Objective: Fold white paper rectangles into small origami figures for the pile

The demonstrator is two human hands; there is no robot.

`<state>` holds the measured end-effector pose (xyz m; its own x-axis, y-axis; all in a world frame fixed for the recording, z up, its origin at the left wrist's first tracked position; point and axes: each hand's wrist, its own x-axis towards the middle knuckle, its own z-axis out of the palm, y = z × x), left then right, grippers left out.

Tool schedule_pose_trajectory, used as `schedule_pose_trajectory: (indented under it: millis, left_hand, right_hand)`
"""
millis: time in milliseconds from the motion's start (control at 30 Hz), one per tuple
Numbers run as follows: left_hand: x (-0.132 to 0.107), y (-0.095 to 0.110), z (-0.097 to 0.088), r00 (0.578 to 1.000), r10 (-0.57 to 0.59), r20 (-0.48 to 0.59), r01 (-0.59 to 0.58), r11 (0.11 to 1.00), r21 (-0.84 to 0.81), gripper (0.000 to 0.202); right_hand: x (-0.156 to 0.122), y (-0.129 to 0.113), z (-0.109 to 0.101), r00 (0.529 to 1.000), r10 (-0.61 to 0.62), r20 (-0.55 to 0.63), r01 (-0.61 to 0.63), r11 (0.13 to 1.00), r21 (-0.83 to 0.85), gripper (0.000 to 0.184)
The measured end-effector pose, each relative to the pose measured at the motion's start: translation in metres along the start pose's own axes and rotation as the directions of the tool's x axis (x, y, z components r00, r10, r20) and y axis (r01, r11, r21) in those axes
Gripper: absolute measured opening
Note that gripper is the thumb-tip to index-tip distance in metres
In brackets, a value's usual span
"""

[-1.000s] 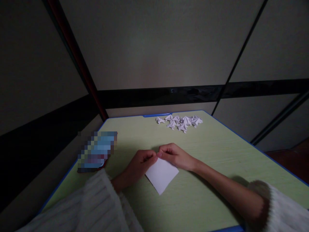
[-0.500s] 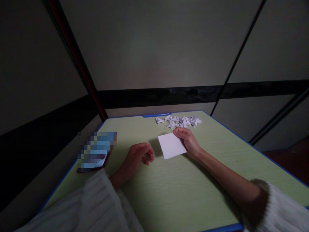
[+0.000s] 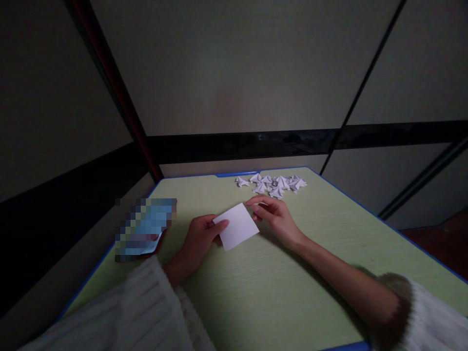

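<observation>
A white square of paper (image 3: 237, 226) is held a little above the pale green table (image 3: 285, 287). My left hand (image 3: 199, 239) pinches its left corner, thumb on top. Just to the right, my right hand (image 3: 276, 217) is at the paper's far right corner, its fingers curled and lightly spread; whether it grips the paper I cannot tell. Both arms wear white knitted sleeves. Several small folded white paper figures (image 3: 272, 184) lie in a cluster near the table's far edge.
A blurred blue and red object (image 3: 144, 229) lies at the table's left edge. The table has a blue rim (image 3: 234, 174). Dark rails and grey wall panels stand behind it, with a reddish post (image 3: 120, 97) at the far left corner.
Both hands first pressed the paper flat on the table. My right hand then lifted it alone toward the far side. Now the paper has come back left and my left hand has taken its corner.
</observation>
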<state>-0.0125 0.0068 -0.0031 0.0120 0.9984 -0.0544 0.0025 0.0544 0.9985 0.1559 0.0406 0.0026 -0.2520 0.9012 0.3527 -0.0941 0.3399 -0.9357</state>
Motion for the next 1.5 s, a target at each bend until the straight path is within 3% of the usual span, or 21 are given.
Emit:
schedule_pose_trajectory:
  millis: [100, 300, 533, 700, 833, 967, 1167, 1500]
  left_hand:
    - [0.001, -0.001, -0.002, 1.000, -0.024, -0.015, 0.023, 0.997, -0.072, 0.021]
    - [-0.002, 0.006, 0.001, 0.999, -0.034, -0.023, 0.033, 0.998, -0.056, 0.015]
    - [-0.008, 0.012, 0.007, 0.999, 0.051, -0.010, -0.050, 0.990, 0.135, 0.008]
    - [-0.008, 0.008, 0.007, 0.996, 0.088, 0.027, -0.090, 0.991, 0.103, 0.009]
    - [-0.007, 0.005, 0.006, 0.995, 0.093, 0.029, -0.092, 0.996, -0.023, 0.014]
    - [-0.007, 0.004, 0.006, 0.997, 0.075, 0.035, -0.070, 0.987, -0.144, 0.028]
    - [-0.009, 0.010, 0.009, 1.000, 0.024, 0.001, -0.024, 0.999, -0.027, 0.017]
    - [-0.009, 0.010, 0.009, 1.000, 0.021, -0.008, -0.021, 1.000, -0.016, 0.017]
  right_hand:
    - [0.000, 0.002, -0.004, 0.995, -0.057, 0.081, 0.059, 0.998, -0.027, 0.011]
    - [-0.001, 0.003, -0.002, 0.978, 0.038, 0.203, -0.046, 0.998, 0.037, 0.012]
    - [-0.003, 0.000, 0.004, 0.990, 0.086, 0.109, -0.094, 0.993, 0.069, 0.003]
    - [-0.004, -0.001, 0.013, 0.965, 0.240, -0.103, -0.228, 0.967, 0.115, 0.011]
    - [-0.004, -0.001, 0.015, 0.943, 0.266, -0.198, -0.247, 0.962, 0.116, 0.012]
    - [-0.006, -0.001, 0.015, 0.950, 0.227, -0.215, -0.213, 0.973, 0.085, 0.009]
    - [-0.007, -0.002, 0.016, 0.951, 0.205, -0.233, -0.193, 0.979, 0.071, 0.010]
    - [-0.007, 0.001, 0.017, 0.951, 0.200, -0.237, -0.190, 0.980, 0.064, 0.015]
